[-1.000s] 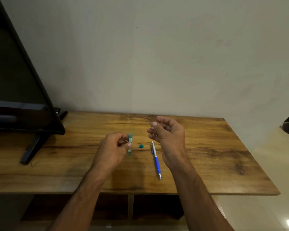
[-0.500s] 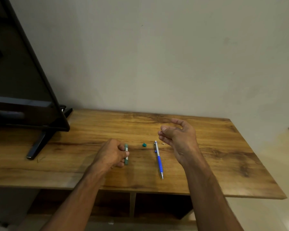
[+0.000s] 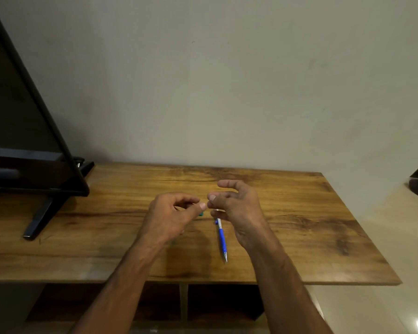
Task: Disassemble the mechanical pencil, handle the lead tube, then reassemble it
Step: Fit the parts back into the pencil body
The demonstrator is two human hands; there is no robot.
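The blue mechanical pencil, silver-tipped, lies on the wooden table just under my right hand, whose loosely curled fingers hold nothing. My left hand is curled; I cannot tell if it pinches anything. A small teal cap peeks out by its thumb.

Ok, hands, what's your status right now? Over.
Left hand curled, grip unclear. Right hand loosely open, holding nothing. Blue pencil lies on the table, top end behind right fingers. Small teal piece by left thumb.
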